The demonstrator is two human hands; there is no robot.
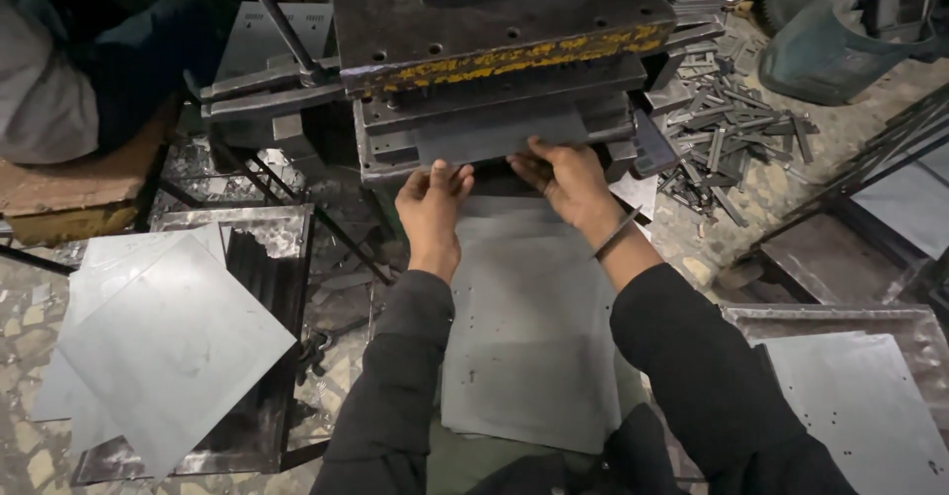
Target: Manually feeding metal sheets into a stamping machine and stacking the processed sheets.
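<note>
Flat grey metal sheet (529, 327) — dull, thin, scattered small punched holes.

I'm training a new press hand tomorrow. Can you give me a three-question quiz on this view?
1. True or false: both hands touch the metal sheet at the press.
2. Which hand's wrist wears a bangle: A left hand, B right hand?
3. On which side of the person lies the pile of small metal strips?

Key: 1 true. 2 B. 3 The right side.
</note>
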